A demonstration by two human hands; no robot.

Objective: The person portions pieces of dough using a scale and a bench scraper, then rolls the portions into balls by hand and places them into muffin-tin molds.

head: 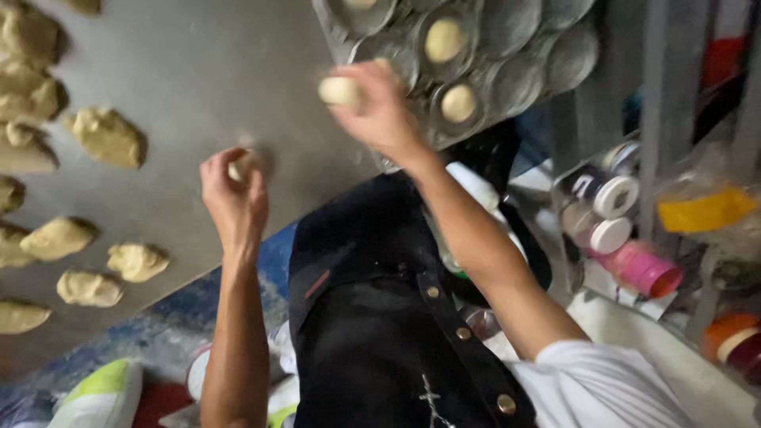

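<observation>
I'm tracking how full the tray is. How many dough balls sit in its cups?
3 in the tray: one in an upper cup, one lower, one cut off by the top edge. The right hand holds another ball; more may be out of view.

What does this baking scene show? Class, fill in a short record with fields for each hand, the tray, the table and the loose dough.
left hand: left hand closed around a small dough ball, over the table
right hand: right hand holds a rounded dough ball at the tray's edge
tray: metal tray with round cups; two cups hold dough balls
table: grey table
loose dough: rough dough pieces lie along the table's left side
</observation>
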